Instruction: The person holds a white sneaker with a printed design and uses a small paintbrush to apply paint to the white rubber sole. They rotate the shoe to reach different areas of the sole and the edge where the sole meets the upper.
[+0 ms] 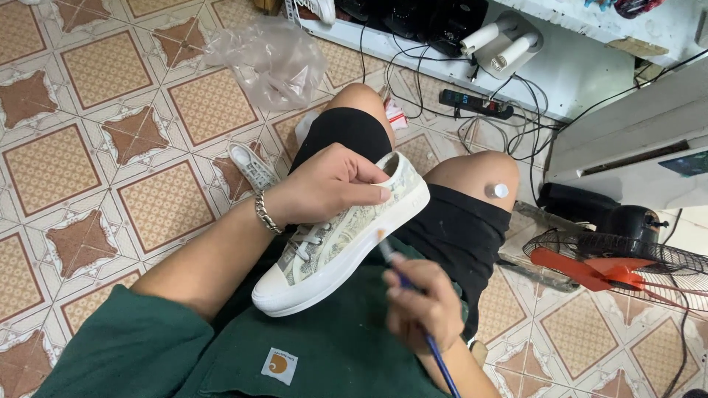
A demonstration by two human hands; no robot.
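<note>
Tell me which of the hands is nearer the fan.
Right. The right hand, holding a brush, is beside the fan; the left hand grips the shoe, farther away.

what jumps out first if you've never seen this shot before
The patterned sneaker with its thick white sole sits in the middle, resting on the person's lap, with the left hand gripping its heel end. Just below to the right, the blurred right hand holds a thin blue brush with its tip near the sole. A red-bladed fan stands at the right edge on the patterned tiled floor.
</note>
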